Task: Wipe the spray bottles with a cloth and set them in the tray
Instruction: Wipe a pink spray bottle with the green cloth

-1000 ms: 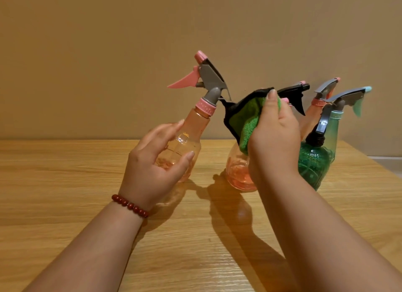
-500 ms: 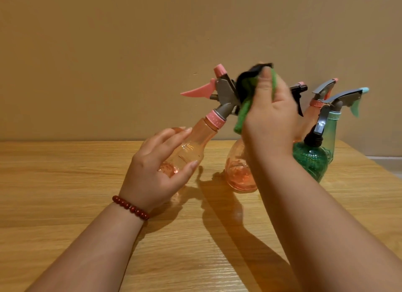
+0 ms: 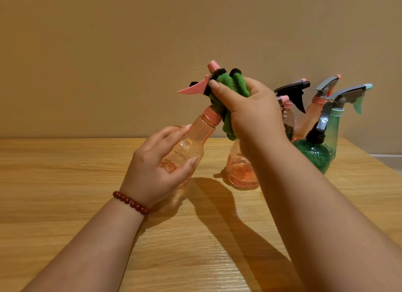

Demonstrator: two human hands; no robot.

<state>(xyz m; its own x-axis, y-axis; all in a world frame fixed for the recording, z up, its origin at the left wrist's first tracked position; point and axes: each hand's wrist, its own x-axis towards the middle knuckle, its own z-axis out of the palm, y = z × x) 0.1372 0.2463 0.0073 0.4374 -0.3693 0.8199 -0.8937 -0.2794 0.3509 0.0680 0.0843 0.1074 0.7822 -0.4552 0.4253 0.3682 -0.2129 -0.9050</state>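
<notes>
Gripped tilted pink spray bottle [image 3: 191, 143] round its body with left hand [image 3: 156, 167]; clutched green cloth [image 3: 237, 84] against its trigger head with right hand [image 3: 254, 111], above the left.

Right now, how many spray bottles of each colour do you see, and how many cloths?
Pink-orange bottles: 3 (held bottle, round pink bottle, rear pink bottle)
Green bottles: 2 (round green bottle, tall green bottle)
Cloths: 1 (green cloth)
Total: 6
</notes>
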